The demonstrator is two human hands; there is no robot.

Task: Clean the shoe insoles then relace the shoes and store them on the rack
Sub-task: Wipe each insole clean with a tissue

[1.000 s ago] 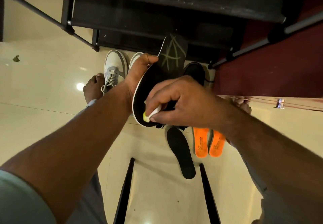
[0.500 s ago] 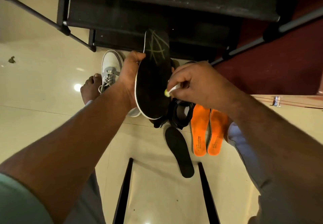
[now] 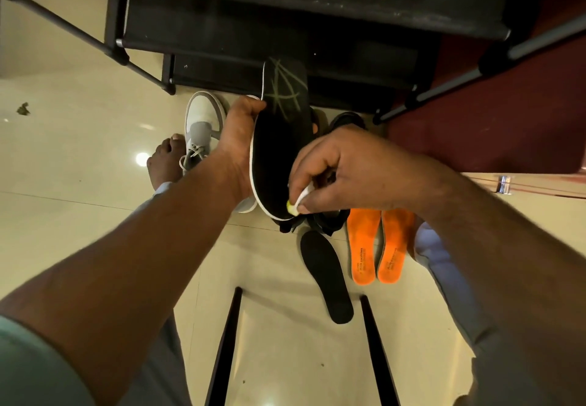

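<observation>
Head view puts the black rack [image 3: 317, 19] straight beyond my hands, its lowest shelf edge just past the toe of the held insole [image 3: 279, 139], so I see little free room that way; the pale tiled floor [image 3: 79, 152] lies open beyond my left forearm and nearer to me between two dark bars. My left hand [image 3: 236, 142] grips the held insole along its left rim, thumb curled over the edge, fingers hidden behind it. Its long axis runs away from me, the end with the scratched pale lines pointing toward the rack and the rounded white-rimmed end nearest me. My right hand [image 3: 345, 174] has its fingers curled, pinching a small white and yellow cleaning piece [image 3: 295, 204] against that near end; I cannot tell what the piece is. Below my right hand, on the floor, lie a second black insole [image 3: 326, 275] and, just beside it on the right, two orange insoles [image 3: 379, 244] side by side, all pointing lengthwise toward me. Beyond my left hand stands a grey laced shoe [image 3: 201, 126], next to a bare foot [image 3: 166, 164]. Dark shoes [image 3: 348, 120] sit partly hidden behind my right hand.
</observation>
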